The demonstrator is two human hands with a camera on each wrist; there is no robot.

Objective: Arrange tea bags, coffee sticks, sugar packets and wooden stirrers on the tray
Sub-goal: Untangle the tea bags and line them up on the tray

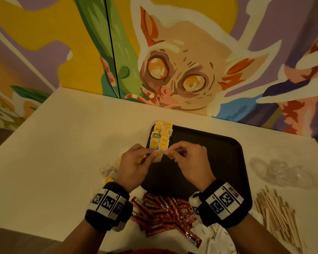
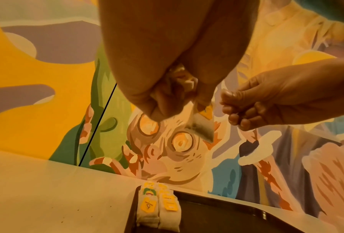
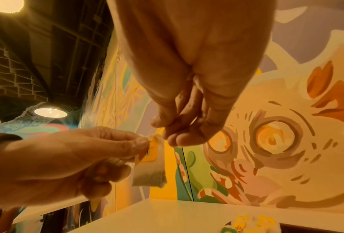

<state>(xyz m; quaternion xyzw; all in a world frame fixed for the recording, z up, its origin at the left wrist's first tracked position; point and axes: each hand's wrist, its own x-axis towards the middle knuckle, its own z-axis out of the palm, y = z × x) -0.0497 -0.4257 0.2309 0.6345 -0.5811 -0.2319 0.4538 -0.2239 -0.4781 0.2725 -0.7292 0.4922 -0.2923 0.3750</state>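
Tea bag between two hands' fingers

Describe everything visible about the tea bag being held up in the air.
The tea bag is a small pouch of pale, thin paper-like material with dark contents showing through its lower part and a yellow tag at its top. It hangs upright above the black tray, touching nothing below. The left hand pinches its top edge; the right hand is curled close beside the tag, fingertips together, perhaps on its string, which is too fine to make out.
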